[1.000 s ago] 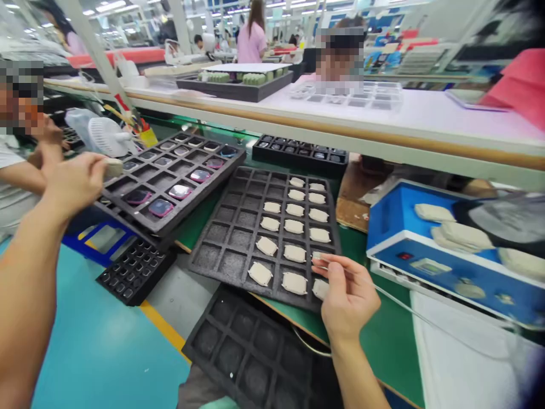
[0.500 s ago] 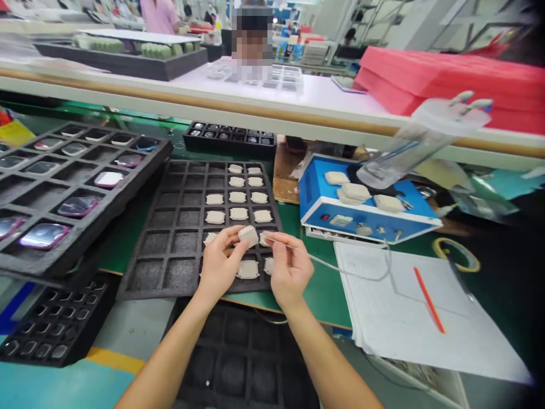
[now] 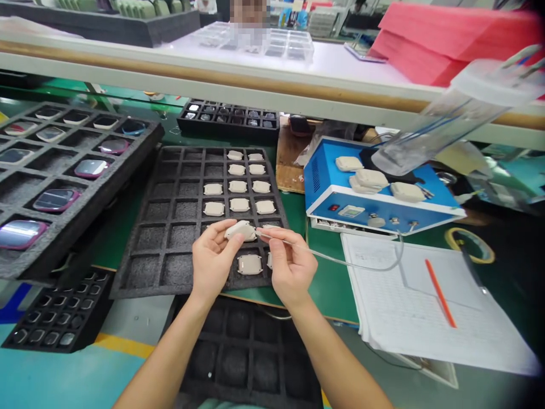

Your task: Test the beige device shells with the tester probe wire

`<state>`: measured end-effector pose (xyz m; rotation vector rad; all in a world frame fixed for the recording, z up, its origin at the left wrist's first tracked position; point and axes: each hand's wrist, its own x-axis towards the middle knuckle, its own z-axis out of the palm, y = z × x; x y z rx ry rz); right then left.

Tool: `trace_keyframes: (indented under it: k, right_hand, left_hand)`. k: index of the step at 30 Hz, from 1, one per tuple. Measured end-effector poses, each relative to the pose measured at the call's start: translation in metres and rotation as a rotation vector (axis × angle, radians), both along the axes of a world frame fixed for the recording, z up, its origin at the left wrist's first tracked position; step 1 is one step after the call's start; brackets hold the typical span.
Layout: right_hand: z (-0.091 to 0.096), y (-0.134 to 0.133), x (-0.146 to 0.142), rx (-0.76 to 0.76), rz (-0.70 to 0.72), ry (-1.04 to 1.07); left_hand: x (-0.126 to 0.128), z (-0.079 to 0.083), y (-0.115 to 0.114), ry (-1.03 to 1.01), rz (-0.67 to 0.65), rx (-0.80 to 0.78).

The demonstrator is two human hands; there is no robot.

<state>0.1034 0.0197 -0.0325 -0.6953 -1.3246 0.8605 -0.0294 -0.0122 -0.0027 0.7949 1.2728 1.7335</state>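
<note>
We see both forearms come up from the near edge and meet above the near part of the black foam tray (image 3: 170,238). The left hand (image 3: 210,260) is turned with the palm to the right. Its thumb and forefinger are closed on a beige part (image 3: 240,230) and hold it a little above the tray, tilted, over the near rows. The other fingers of this hand are curled under the part.

The right hand (image 3: 290,266) faces it from the right. Its thumb and first fingers are pinched narrow on a thin probe (image 3: 263,234), and the tip of the probe points left and reaches the right end of the beige part. We cannot tell if the tip really touches it. A clear tube (image 3: 349,264) runs from this hand to the right, over the green table (image 3: 327,284), and up to the blue box (image 3: 323,196).

More beige pieces (image 3: 239,204) lie in the right columns of the tray, one in each compartment, and some lie on top of the blue box. Just right of the hands there are paper sheets (image 3: 409,307) with a red pen (image 3: 440,294) on them. At the left stands a bigger tray (image 3: 63,230) with glossy pieces.
</note>
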Motion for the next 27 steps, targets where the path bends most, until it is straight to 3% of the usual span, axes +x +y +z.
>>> trace_keyframes:
  k: [27]
  right_hand:
    - [0.0007,0.0015,0.0025,-0.002,0.02,-0.046]
  left_hand:
    - [0.005,0.0037,-0.0032,0.072,-0.008,0.009]
